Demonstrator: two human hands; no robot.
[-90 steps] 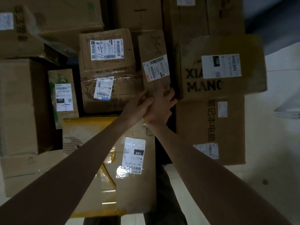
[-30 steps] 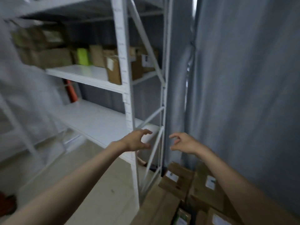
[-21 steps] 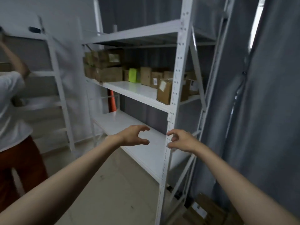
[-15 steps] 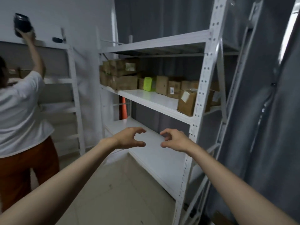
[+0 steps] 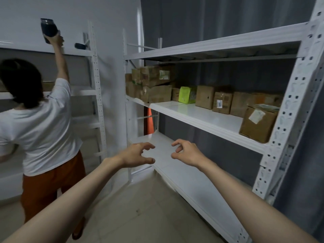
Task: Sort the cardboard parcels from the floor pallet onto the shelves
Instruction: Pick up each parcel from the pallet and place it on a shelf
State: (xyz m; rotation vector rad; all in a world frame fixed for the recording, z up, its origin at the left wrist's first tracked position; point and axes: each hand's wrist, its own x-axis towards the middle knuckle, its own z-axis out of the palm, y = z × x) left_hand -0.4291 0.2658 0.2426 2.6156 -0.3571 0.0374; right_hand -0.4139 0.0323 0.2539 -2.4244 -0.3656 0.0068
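Note:
My left hand (image 5: 138, 155) and my right hand (image 5: 186, 152) are stretched out side by side, a small gap apart, fingers loosely curled with nothing in them. They hover in front of the bare lower board (image 5: 185, 174) of a white metal shelf rack (image 5: 296, 95). The middle shelf (image 5: 201, 118) above carries several cardboard parcels. The nearest labelled one (image 5: 257, 123) stands at its right end, a small one with a barcode label (image 5: 222, 102) sits further back, and a stack (image 5: 154, 83) fills the far left. The floor pallet is out of view.
A person in a white shirt (image 5: 38, 123) stands at the left, lifting a dark jar (image 5: 49, 29) to a second rack (image 5: 95, 81). A green package (image 5: 186, 94) sits among the parcels. An orange cone (image 5: 150, 122) stands behind the rack. A grey curtain (image 5: 305, 181) hangs at the right.
The view has swung from the pallet of parcels up and left to the shelves. My hands left the parcel they touched and now hold nothing, keeping the same curled pose.

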